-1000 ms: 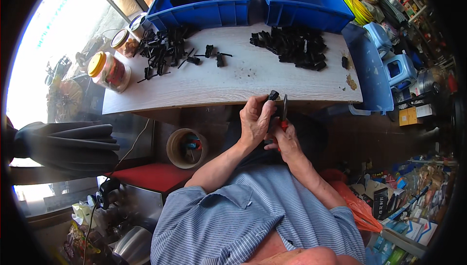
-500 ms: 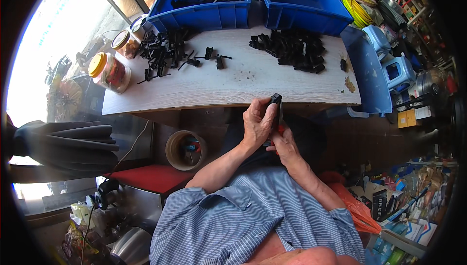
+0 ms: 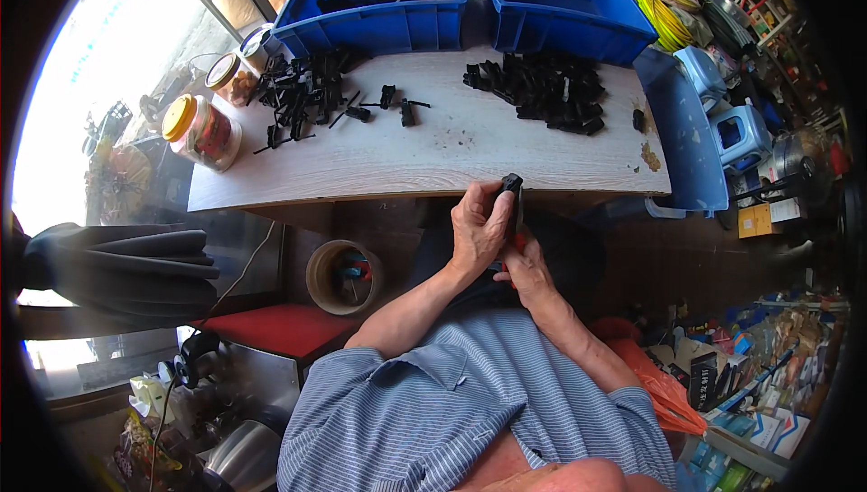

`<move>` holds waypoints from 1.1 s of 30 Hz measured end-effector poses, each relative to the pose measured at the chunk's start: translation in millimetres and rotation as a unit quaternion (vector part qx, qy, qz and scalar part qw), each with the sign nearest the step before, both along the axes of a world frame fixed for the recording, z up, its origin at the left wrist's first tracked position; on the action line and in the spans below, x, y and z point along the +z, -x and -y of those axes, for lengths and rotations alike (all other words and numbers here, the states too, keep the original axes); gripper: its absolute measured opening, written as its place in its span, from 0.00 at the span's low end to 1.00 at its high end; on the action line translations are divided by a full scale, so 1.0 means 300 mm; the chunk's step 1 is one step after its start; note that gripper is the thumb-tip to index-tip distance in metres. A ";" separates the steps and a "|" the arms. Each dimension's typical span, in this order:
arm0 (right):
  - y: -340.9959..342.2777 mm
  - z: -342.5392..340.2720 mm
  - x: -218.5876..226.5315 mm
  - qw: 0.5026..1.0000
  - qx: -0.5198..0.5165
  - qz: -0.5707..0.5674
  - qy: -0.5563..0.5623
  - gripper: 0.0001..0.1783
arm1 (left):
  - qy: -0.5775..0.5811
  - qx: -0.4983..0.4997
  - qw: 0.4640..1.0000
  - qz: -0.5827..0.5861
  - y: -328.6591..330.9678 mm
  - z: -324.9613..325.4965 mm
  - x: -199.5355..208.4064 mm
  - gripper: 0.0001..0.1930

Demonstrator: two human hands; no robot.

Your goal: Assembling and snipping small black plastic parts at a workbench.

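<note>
Just off the table's front edge, my left hand [image 3: 479, 226] pinches a small black plastic part [image 3: 512, 182] between thumb and fingers. Close below it, my right hand [image 3: 530, 271] is closed round a red-handled hand tool [image 3: 520, 240], whose working end is mostly hidden; it looks like pliers or cutters. The tool lies up against the black part. On the table, a heap of black parts with thin sticks [image 3: 298, 99] is at the left, and a denser heap of black parts [image 3: 551, 90] is at the right. A few loose black pieces [image 3: 406, 115] lie between them.
Two blue bins [image 3: 379, 27] stand along the table's back, the left one holding black parts. Lidded jars [image 3: 209, 135] line the left edge of the white table [image 3: 433, 162]. A round bucket [image 3: 316, 280] sits below, and a light-blue tub [image 3: 691, 153] is at the right.
Almost nothing differs. Both hands keep their hold on the black part and the tool, with only a very slight shift of the view.
</note>
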State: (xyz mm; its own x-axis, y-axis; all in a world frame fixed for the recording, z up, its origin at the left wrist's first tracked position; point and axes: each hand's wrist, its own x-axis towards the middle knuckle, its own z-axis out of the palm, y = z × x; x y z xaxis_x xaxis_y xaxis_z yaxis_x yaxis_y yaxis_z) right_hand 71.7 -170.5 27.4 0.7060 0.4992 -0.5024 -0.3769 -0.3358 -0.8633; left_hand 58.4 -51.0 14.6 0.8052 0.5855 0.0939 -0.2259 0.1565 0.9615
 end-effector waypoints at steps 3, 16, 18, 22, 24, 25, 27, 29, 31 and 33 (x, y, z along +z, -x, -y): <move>0.001 -0.003 -0.001 1.000 0.007 0.003 -0.004 0.36 | 0.003 0.020 1.000 0.021 -0.004 0.010 0.009 0.08; 0.021 -0.008 -0.003 0.993 -0.053 -0.067 -0.077 0.21 | -0.138 0.010 0.989 -0.049 0.004 0.018 0.049 0.08; 0.015 -0.015 0.000 0.985 -0.090 -0.095 -0.112 0.19 | -0.254 0.011 0.966 -0.043 -0.023 -0.003 0.079 0.10; -0.029 -0.018 -0.004 0.978 -0.136 -0.094 -0.123 0.17 | -0.339 0.012 0.941 0.014 -0.130 -0.045 0.150 0.09; -0.038 -0.017 0.022 0.965 -0.206 -0.098 -0.128 0.16 | -0.344 0.012 0.939 0.008 -0.231 -0.078 0.180 0.10; -0.044 -0.018 0.022 0.963 -0.228 -0.097 -0.109 0.13 | -0.339 0.003 0.940 0.019 -0.292 -0.103 0.194 0.12; -0.047 0.002 0.016 0.963 -0.225 -0.094 -0.117 0.12 | -0.337 -0.002 0.941 0.031 -0.357 -0.156 0.229 0.15; -0.040 0.028 -0.003 0.962 -0.226 -0.095 -0.123 0.10 | -0.500 0.143 0.850 0.088 -0.366 -0.213 0.277 0.20; -0.025 0.040 -0.021 0.964 -0.218 -0.087 -0.125 0.09 | -0.544 0.186 0.818 0.037 -0.347 -0.338 0.253 0.21; -0.007 0.046 -0.032 0.964 -0.218 -0.096 -0.117 0.09 | -0.591 0.254 0.765 -0.039 -0.291 -0.477 0.222 0.18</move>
State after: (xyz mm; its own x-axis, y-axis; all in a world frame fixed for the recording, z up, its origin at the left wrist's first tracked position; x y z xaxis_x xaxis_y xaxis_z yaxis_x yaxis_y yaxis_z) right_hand 73.7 -184.3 17.8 0.7796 0.2923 -0.5539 -0.5984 0.0863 -0.7966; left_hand 145.8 92.2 81.3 0.5318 0.3679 0.7628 0.0958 -0.9211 0.3774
